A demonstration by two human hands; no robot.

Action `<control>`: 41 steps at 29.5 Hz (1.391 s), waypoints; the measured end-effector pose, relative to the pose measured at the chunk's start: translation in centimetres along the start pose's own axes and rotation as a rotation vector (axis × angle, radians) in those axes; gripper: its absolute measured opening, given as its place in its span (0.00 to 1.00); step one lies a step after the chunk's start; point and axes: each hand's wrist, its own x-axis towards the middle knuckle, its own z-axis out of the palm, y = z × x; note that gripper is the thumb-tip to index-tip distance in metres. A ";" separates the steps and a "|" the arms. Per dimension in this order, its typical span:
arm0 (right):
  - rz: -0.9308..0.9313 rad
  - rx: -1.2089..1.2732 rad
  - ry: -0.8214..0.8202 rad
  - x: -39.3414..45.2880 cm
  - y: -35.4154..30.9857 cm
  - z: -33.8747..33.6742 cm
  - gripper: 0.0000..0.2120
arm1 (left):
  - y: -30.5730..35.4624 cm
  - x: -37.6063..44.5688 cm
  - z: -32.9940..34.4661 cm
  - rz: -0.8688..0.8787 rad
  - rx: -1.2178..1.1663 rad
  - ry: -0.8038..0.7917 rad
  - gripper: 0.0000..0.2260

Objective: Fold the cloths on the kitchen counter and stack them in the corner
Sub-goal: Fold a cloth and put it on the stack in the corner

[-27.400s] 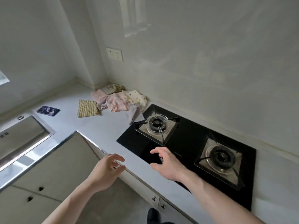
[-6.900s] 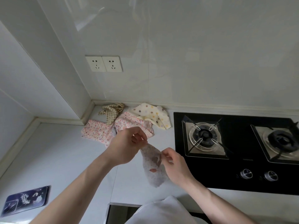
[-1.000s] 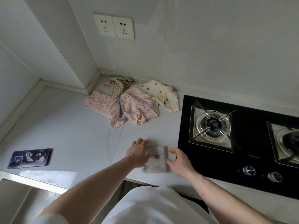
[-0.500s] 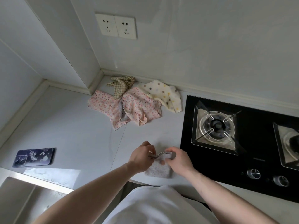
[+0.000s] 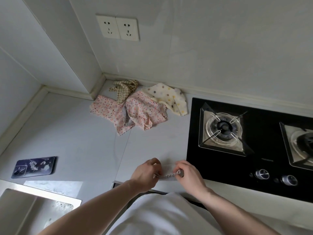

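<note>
A small grey speckled cloth point(image 5: 167, 169) lies folded at the counter's front edge. My left hand point(image 5: 145, 173) pinches its near left corner and my right hand point(image 5: 188, 173) pinches its near right corner, with the scalloped edge stretched between them. Unfolded cloths lie heaped toward the back corner: two pink floral cloths point(image 5: 108, 111) point(image 5: 145, 111), a tan checked cloth point(image 5: 124, 88) and a cream dotted cloth point(image 5: 169, 97).
A black gas hob point(image 5: 254, 143) with two burners and knobs sits directly right of my hands. A dark phone point(image 5: 34, 167) lies on the left counter, above a steel sink point(image 5: 25, 209). Wall sockets point(image 5: 117, 28) are above the corner.
The grey cloth's far edge has been brought toward me over the rest; both hands moved to the near edge and now hold its corners there.
</note>
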 end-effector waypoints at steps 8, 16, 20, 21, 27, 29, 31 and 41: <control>0.047 -0.110 -0.119 -0.7 0.7 1.4 0.14 | 0.2 -0.5 0.2 -0.119 -0.108 -0.083 0.08; 0.150 0.221 -0.057 -2.0 0.3 -0.7 0.09 | 2.0 0.2 -1.8 -0.167 -0.247 0.080 0.03; 0.184 0.545 0.126 -4.3 -0.1 -4.5 0.04 | 5.4 0.3 -4.5 -0.132 -0.454 0.169 0.08; 0.187 0.602 0.169 -4.9 -0.1 -5.5 0.04 | 6.5 0.4 -5.1 -0.144 -0.539 0.169 0.08; 0.248 0.821 0.352 -9.3 1.7 -11.1 0.03 | 13.2 2.9 -5.8 -0.055 -0.699 0.078 0.07; 0.272 0.874 0.414 -11.0 3.0 -12.9 0.05 | 16.3 3.8 -5.6 0.005 -0.709 0.080 0.08; 0.301 0.924 0.467 -13.2 5.1 -14.5 0.09 | 20.3 4.3 -5.1 0.078 -0.760 0.045 0.10; 0.452 1.056 0.500 -30.3 22.5 -24.4 0.11 | 44.2 5.7 5.2 0.198 -0.888 -0.217 0.17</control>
